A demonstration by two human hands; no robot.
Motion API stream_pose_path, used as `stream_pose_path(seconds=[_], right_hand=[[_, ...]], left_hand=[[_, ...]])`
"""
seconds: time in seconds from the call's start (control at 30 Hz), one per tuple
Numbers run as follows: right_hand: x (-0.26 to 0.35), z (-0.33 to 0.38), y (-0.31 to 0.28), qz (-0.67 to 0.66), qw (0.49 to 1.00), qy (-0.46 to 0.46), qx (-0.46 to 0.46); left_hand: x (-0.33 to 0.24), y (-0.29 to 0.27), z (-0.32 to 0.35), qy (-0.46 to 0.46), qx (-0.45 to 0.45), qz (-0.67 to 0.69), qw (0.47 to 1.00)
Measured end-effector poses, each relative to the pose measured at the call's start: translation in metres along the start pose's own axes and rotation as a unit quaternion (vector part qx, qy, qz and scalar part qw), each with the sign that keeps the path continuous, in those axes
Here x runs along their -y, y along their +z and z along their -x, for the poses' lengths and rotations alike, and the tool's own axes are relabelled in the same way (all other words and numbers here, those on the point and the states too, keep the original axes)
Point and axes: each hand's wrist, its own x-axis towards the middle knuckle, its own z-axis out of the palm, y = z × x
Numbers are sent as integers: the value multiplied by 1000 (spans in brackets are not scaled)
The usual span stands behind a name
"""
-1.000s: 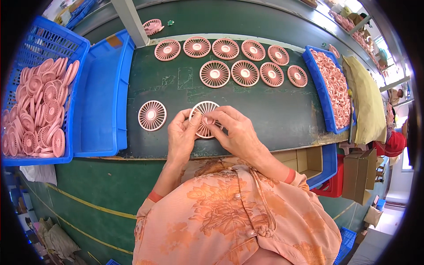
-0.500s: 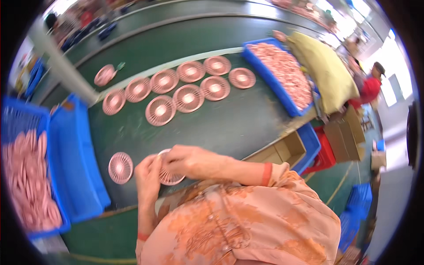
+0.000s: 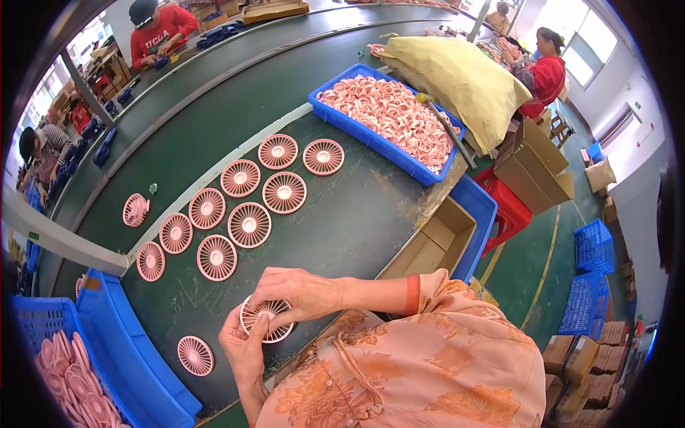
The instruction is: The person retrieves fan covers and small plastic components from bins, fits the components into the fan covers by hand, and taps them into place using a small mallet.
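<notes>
Both my hands hold one pink, round, slatted fan grille [image 3: 280, 333] just above the near edge of the green work surface. My left hand [image 3: 241, 347] grips its lower left rim. My right hand [image 3: 298, 292] reaches over its top, fingers curled on the rim, partly hiding the slats. A single loose grille [image 3: 195, 356] lies on the surface to the left of my left hand. Beyond my hands, several matching grilles [image 3: 249, 225] lie in slanting rows, apart from my fingers. Whether a small ring is also between my fingers, I cannot tell.
A blue tray of pink rings [image 3: 399, 114] stands at the far right beside a yellow sack [image 3: 457, 82]. At left are a blue bin [image 3: 135, 357] and a crate of pink grilles [image 3: 80, 381]. An open carton [image 3: 435, 239] sits at right. Co-workers sit beyond the belt [image 3: 214, 107].
The view has turned, so the grilles and tray appear shifted left. My hands have moved from a close pinch at the grille's upper left to a grip on its opposite sides.
</notes>
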Motion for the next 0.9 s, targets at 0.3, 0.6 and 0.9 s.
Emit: stream_pose_path(seconds=[0.3,0.6,0.9], right_hand=[[-99,-15,-207,412,824,163,-353],[-153,27,-348,537,766,339,-101],[-170,25,-347,579,741,274,-202]], left_hand=[[-18,-29,-1,94,-187,-72,975],[-31,-60,-35,218,-301,-446,814],[-12,-84,-50,159,-219,-589,762]])
